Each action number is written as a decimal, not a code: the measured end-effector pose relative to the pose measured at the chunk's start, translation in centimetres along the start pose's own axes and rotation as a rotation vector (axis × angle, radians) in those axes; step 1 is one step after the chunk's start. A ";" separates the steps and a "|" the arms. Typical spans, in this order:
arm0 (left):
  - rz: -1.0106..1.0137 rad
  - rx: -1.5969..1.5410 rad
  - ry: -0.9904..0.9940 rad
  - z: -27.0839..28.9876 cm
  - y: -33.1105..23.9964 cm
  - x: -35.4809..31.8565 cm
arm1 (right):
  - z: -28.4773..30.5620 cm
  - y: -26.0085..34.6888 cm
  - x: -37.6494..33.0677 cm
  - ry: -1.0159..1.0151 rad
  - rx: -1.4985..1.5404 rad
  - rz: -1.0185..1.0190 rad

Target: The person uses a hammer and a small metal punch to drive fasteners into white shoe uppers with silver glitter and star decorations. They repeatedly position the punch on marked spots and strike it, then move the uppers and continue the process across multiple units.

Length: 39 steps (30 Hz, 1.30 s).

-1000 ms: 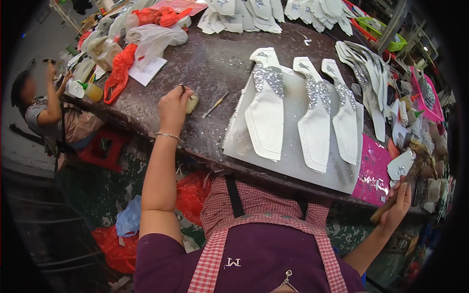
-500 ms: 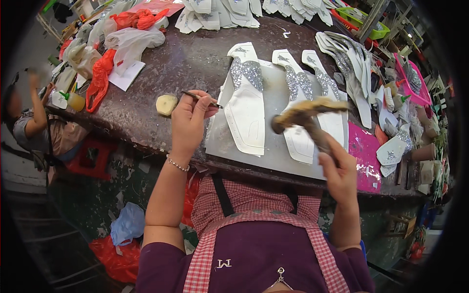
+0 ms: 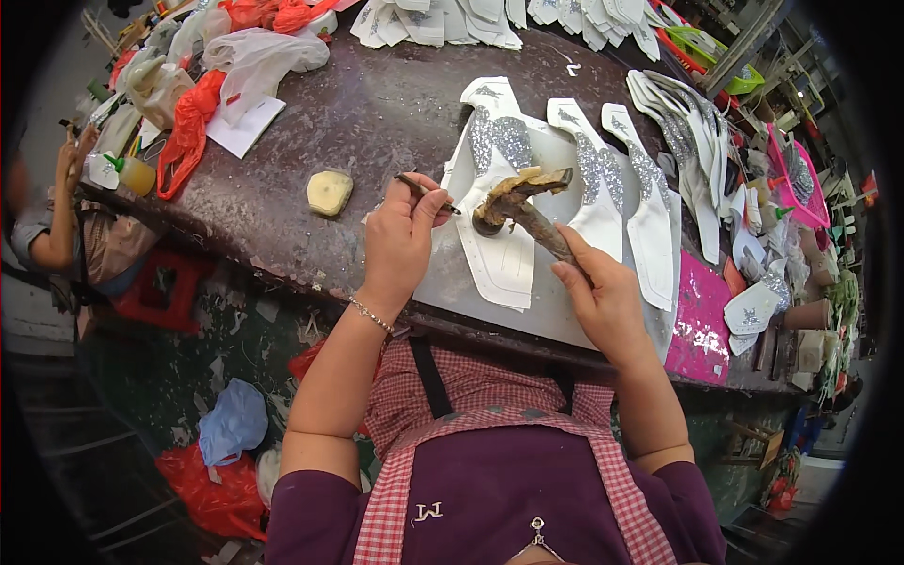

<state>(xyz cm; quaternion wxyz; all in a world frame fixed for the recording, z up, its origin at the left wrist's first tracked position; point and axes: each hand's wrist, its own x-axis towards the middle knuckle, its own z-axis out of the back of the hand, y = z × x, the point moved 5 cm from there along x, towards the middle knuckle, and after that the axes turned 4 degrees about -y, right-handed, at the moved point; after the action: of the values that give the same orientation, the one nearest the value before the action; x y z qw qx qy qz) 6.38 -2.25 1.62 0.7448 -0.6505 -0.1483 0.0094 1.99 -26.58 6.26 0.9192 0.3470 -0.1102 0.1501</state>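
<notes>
My left hand point(image 3: 403, 235) pinches a thin dark punch point(image 3: 409, 182), tilted, with its tip at the left edge of a white piece with a silver glitter band point(image 3: 494, 259). The piece looks like a cut shoe upper. My right hand point(image 3: 603, 297) grips a hammer point(image 3: 548, 232) by its handle. The worn, ragged head hangs over that same piece, right of the punch tip; whether it touches is unclear. A second glitter piece point(image 3: 593, 193) and a third point(image 3: 650, 240) lie to the right on a grey board point(image 3: 452, 294).
A pale yellow block point(image 3: 329, 193) sits left of my left hand. Stacks of white pieces point(image 3: 433, 24) lie at the far edge, more glitter pieces point(image 3: 692, 155) at the right. A pink sheet point(image 3: 697, 320) borders the board. Another person point(image 3: 56, 202) sits at the left.
The hammer has swung left, from over the second piece to over the nearest one beside the punch. My left hand, still pinching the punch, appears farther right; the whole view has shifted slightly.
</notes>
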 end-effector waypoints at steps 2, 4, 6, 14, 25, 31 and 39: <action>-0.008 -0.010 0.004 -0.4 0.3 0.1 | -0.1 -0.4 0.0 -0.004 0.021 0.000; -0.016 -0.009 0.001 -0.5 0.4 0.2 | -0.2 -0.8 0.0 0.001 0.044 -0.015; -0.023 -0.007 -0.006 -0.5 0.4 0.2 | -0.3 -0.9 0.0 0.005 0.066 -0.027; -0.090 0.280 0.006 -0.7 -0.6 0.2 | -0.4 -1.3 0.1 0.024 0.147 -0.078; -0.332 0.505 0.030 -2.3 -2.4 0.1 | 5.4 1.3 3.7 -0.146 0.736 -0.096; -0.375 0.500 -0.001 -2.1 -2.3 0.3 | 10.2 7.5 5.2 -0.302 1.016 0.418; -0.399 0.520 -0.008 -1.6 -1.3 0.5 | 5.9 3.5 4.5 -0.078 0.217 0.030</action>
<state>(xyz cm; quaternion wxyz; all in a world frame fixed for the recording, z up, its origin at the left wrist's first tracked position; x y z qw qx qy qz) 7.05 -3.90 2.78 0.8725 -0.3966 -0.2686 -0.0965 4.32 -27.16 14.09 0.8688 0.4486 -0.1341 0.1611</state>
